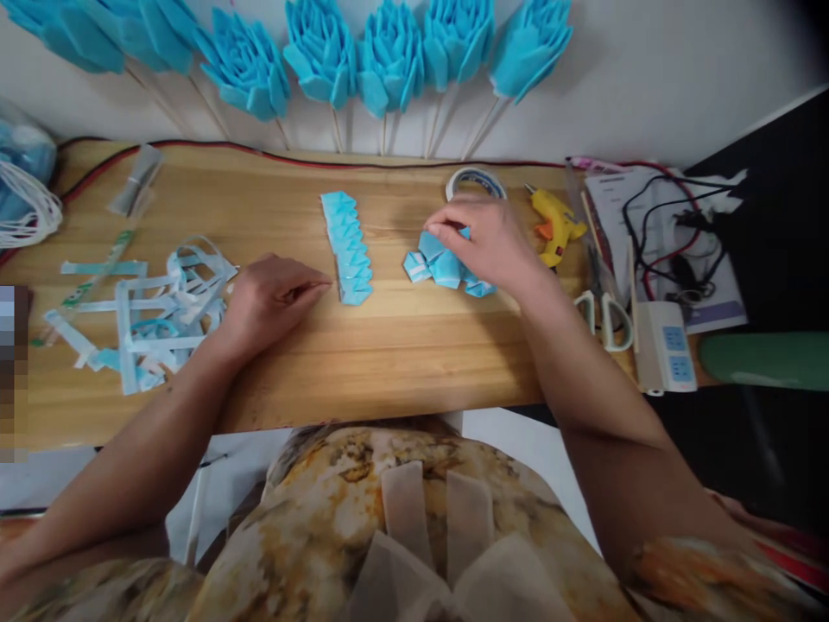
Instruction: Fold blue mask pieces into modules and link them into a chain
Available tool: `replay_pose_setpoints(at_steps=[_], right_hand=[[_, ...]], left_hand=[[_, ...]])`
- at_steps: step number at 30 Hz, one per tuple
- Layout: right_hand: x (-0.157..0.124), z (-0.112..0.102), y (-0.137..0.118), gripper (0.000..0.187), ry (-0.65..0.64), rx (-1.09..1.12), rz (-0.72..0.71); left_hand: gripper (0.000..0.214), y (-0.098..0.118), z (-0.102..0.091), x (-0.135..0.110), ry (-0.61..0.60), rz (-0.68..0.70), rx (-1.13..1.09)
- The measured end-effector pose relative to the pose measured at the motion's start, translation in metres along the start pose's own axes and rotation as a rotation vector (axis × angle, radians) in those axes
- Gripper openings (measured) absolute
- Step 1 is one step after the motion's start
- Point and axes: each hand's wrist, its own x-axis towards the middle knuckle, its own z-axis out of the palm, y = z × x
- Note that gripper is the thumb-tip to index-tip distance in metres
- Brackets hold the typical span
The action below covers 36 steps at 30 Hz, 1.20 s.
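My left hand (268, 298) rests on the wooden table (401, 363), fingers pinched together, their tips touching the lower end of a row of folded blue paper pieces (348, 246). What, if anything, sits between those fingers is hidden. My right hand (485, 238) lies over a small pile of folded blue paper pieces (440, 266), fingers curled and pinching one piece at the top of the pile.
Several blue paper flowers on sticks (389, 56) lean on the wall. Paper strips (148, 311) lie at left. A tape roll (476, 182), yellow glue gun (555, 225), scissors (602, 311), power strip (667, 354) and cables (673, 225) sit at right.
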Motion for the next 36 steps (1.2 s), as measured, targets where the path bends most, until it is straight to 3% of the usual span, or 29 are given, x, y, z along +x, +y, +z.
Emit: replay_pose_setpoints(at_steps=[4, 11, 20, 24, 28, 32, 36], right_hand=[[-0.002, 0.016, 0.013, 0.030, -0.076, -0.071, 0.074], [-0.010, 0.032, 0.020, 0.039, -0.062, -0.083, 0.032], [-0.012, 0.011, 0.014, 0.017, 0.036, 0.174, 0.064], [-0.014, 0.002, 0.011, 0.017, 0.076, 0.309, 0.116], [-0.014, 0.000, 0.010, 0.015, 0.153, 0.421, 0.039], [-0.015, 0.002, 0.001, 0.015, 0.209, 0.471, -0.020], [-0.018, 0.006, -0.012, 0.020, 0.184, 0.566, -0.136]], left_hand=[[0.021, 0.000, -0.004, -0.002, 0.050, 0.038, 0.003], [0.021, -0.003, -0.003, -0.002, 0.075, 0.020, -0.038], [0.023, -0.004, 0.000, -0.001, 0.072, -0.032, -0.047], [0.024, -0.003, 0.000, 0.001, 0.092, -0.076, -0.079], [0.023, 0.017, -0.009, 0.007, 0.049, -0.083, -0.160], [0.031, 0.050, -0.017, 0.018, -0.099, -0.185, -0.370], [0.053, 0.069, 0.000, 0.032, -0.218, -0.303, -0.681]])
